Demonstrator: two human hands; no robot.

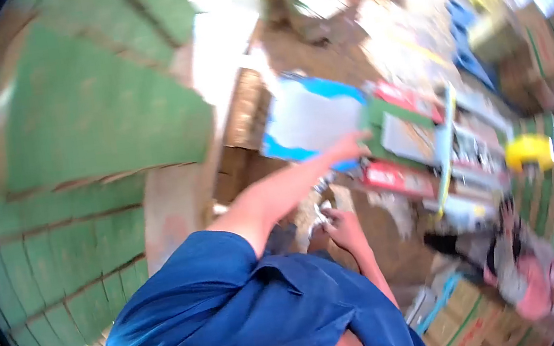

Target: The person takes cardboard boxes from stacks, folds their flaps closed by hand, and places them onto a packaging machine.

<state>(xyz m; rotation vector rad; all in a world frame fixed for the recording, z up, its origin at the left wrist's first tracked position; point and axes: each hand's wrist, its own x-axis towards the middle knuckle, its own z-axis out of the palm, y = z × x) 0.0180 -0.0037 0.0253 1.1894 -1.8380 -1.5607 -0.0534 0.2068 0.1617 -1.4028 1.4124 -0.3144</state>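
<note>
My left hand [350, 147] reaches over the right edge of a blue-rimmed white sheet [315, 115], beside a green board or box [391, 137]. Its fingers look stretched out, though blurred, and nothing shows in them. Nearer my body, my right hand [345, 228] is closed round a small whitish thing [321, 215] that I cannot make out. Red-and-white boxes [397, 178] lie just right of my left hand.
Stacked green cartons [93, 106] fill the left. A cardboard box [244, 111] stands beside the sheet. At right are a yellow object [530, 152], a yellow-edged strip [447, 150] and brown cartons [540, 47]. Another person [532, 279] is at lower right, near more cartons [471, 319].
</note>
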